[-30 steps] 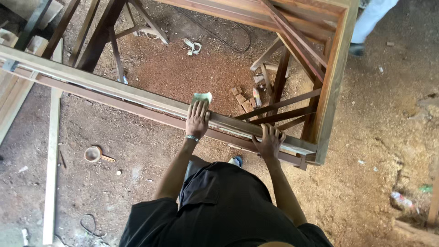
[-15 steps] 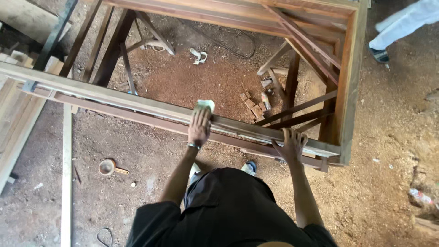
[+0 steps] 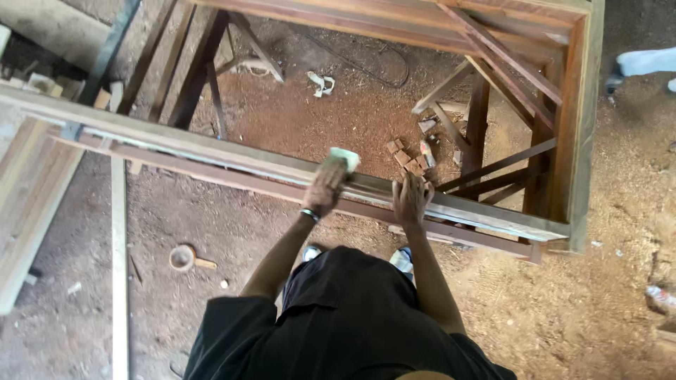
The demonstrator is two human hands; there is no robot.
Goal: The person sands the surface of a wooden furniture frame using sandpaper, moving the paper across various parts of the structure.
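Left hand clamped on pale sanding pad atop near frame rail; right hand spread flat beside. Likely hazards: splinters, pad slipping off edge, though grip blurred.

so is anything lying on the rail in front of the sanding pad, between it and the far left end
Nothing visible does. The left hand presses the pale sanding pad on the wooden rail, whose top looks bare leftward. The right hand rests on the rail on the other side.
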